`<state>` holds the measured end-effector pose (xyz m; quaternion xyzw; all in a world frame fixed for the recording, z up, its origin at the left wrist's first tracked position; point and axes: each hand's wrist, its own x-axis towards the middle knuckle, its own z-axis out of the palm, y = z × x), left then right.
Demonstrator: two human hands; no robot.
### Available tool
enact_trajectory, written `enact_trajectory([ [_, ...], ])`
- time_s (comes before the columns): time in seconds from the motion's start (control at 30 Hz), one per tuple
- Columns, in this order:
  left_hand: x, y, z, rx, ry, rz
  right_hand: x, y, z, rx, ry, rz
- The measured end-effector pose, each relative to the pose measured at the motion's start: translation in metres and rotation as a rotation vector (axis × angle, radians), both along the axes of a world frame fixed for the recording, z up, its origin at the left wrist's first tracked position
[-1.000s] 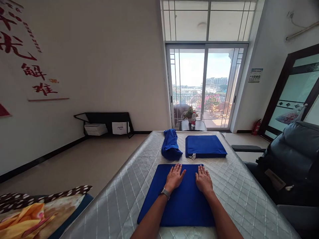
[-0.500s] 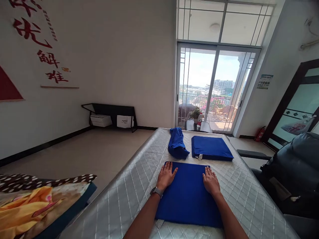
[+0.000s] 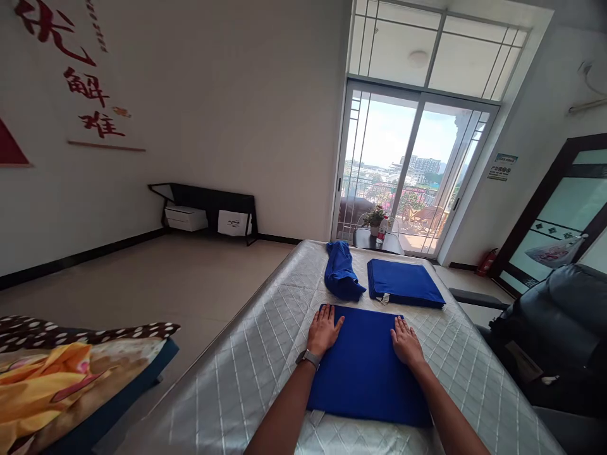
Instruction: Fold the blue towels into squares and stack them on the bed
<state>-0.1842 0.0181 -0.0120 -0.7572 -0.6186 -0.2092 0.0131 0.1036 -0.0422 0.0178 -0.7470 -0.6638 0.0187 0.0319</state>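
A folded blue cloth (image 3: 367, 373) lies flat as a neat rectangle on the silver quilted mattress (image 3: 237, 373). My left hand (image 3: 324, 330) rests open on its far left corner, fingers stretched forward and thumb out to the side. On the far right corner my right hand (image 3: 405, 340) lies flat, also open. A white tag (image 3: 317, 416) pokes out at the cloth's near left edge. Beyond it sit a crumpled blue cloth (image 3: 342, 272) on the left and a stack of folded blue cloths (image 3: 405, 282) on the right.
A small dark table (image 3: 374, 241) with a potted plant (image 3: 374, 219) and a bottle (image 3: 382, 230) stands past the mattress, before glass sliding doors. Patterned bedding (image 3: 71, 385) lies at lower left. A black leather chair (image 3: 559, 322) is at the right.
The camera view has tilted and shifted slightly. Both hands stay flat at the same corners of the folded cloth, which looks unchanged.
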Motion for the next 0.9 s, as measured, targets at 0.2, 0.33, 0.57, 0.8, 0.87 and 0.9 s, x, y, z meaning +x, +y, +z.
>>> enact_trajectory([
  [0.2, 0.000, -0.001, 0.000, 0.002, -0.004, 0.012, -0.001, -0.012, -0.008, 0.005, -0.003, 0.017],
  [0.33, 0.001, -0.002, 0.000, -0.009, 0.018, 0.020, -0.002, -0.018, -0.013, 0.026, 0.020, 0.004],
  [0.57, 0.003, -0.010, 0.013, 0.092, 0.038, 0.040, -0.004, -0.022, -0.009, 0.052, 0.077, 0.006],
  [0.8, 0.087, -0.049, 0.018, 0.085, 0.036, -0.299, -0.004, -0.025, -0.007, 0.071, 0.097, 0.009],
  [0.87, 0.114, -0.061, 0.012, 0.069, 0.050, -0.412, -0.003, -0.025, -0.008, 0.068, 0.088, 0.023],
  [0.9, 0.123, -0.066, 0.009, 0.052, 0.053, -0.434, -0.002, -0.026, -0.008, 0.067, 0.081, 0.035],
])
